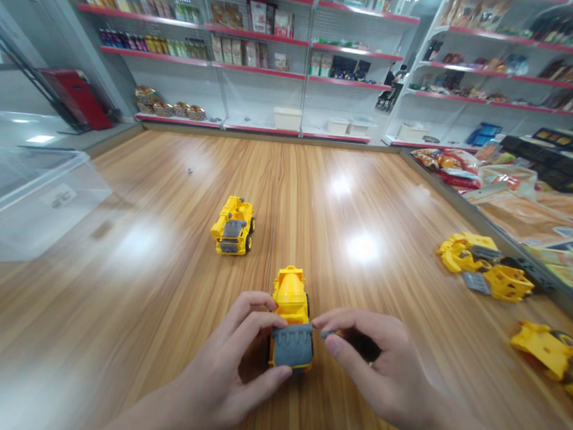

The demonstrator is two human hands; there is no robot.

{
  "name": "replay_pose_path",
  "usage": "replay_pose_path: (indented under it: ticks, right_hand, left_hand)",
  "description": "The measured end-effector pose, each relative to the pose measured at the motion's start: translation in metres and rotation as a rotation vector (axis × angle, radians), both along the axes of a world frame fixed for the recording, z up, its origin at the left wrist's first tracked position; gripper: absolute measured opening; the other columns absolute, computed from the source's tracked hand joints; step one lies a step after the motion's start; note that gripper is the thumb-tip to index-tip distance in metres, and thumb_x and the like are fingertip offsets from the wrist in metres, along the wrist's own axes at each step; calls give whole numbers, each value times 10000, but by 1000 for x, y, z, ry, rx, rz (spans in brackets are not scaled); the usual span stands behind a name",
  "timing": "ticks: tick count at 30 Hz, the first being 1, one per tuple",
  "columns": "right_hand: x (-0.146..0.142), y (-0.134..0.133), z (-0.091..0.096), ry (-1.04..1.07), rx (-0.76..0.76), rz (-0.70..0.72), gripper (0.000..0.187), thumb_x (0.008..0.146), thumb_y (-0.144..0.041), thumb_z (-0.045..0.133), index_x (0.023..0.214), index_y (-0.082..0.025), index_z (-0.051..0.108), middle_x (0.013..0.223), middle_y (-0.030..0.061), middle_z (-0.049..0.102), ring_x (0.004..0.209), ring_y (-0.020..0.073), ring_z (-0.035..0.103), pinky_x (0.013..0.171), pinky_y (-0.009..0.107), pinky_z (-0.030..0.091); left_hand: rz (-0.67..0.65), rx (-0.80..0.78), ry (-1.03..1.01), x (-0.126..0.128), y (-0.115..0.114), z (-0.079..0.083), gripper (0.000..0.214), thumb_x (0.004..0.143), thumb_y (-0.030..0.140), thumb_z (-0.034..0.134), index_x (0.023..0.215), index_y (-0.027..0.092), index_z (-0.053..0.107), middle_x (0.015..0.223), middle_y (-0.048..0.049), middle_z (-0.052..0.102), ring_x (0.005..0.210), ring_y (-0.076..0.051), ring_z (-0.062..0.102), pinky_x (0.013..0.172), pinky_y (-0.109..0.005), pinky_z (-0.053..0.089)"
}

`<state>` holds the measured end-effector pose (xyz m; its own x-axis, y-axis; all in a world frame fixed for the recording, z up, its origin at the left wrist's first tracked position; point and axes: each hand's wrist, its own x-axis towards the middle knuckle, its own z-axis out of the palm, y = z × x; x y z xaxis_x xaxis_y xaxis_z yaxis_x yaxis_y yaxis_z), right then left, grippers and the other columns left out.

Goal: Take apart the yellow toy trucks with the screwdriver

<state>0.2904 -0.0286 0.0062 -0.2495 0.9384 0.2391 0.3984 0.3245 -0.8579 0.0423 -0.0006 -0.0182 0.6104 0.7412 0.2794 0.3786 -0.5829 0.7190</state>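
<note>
A yellow toy mixer truck [292,309] with a grey front sits on the wooden table [158,311] close to me. My left hand [233,371] wraps its fingers and thumb around the truck's left side and grey front. My right hand [378,370] pinches at the truck's right side with its fingertips touching the grey part. A second yellow toy truck [234,226] stands alone farther back, left of centre.
A clear plastic box [22,198] rests at the left edge. More yellow toy vehicles [487,265] lie at the right, with another one [555,355] nearer. Packaged goods [528,209] fill a bin on the right. Store shelves [260,52] line the back.
</note>
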Motion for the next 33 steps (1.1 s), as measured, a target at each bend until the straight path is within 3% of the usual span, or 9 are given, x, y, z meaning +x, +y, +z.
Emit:
replay_pose_path:
  ticks: [11, 20, 28, 33]
  right_hand:
    - [-1, -5, 2, 101, -54, 89, 146, 902, -154, 631, 1005, -242, 684, 1085, 21, 751, 949, 171, 717, 839, 270, 557]
    - [-9, -1, 3, 197, -164, 83, 68, 942, -215, 590, 949, -207, 657, 1086, 52, 719, 1010, 188, 680, 892, 329, 544]
    - [-9, 0, 6, 42, 67, 141, 87, 899, -131, 597, 940, -187, 650, 1113, 82, 680, 1026, 183, 659, 892, 312, 532]
    - [-9, -2, 1, -71, 228, 220, 97, 866, -125, 629, 955, -160, 645, 1155, 131, 610, 1016, 199, 646, 849, 305, 547]
  left_hand:
    - [-17, 40, -13, 1, 0, -2, 424, 881, 194, 638, 1257, 249, 450, 1266, -90, 340, 1245, -222, 429, 1037, -358, 448]
    - [51, 106, -70, 5, -1, -3, 431, 803, 109, 654, 1186, 215, 487, 1224, -95, 370, 1194, -235, 460, 999, -380, 468]
    - [79, -19, -61, 1, 0, -3, 336, 874, 203, 625, 1179, 258, 494, 1228, -83, 392, 1214, -258, 427, 1006, -414, 436]
    - [121, -299, -306, 3, -1, 2, 232, 909, 270, 604, 1135, 277, 549, 1167, -52, 476, 1101, -218, 519, 919, -344, 459]
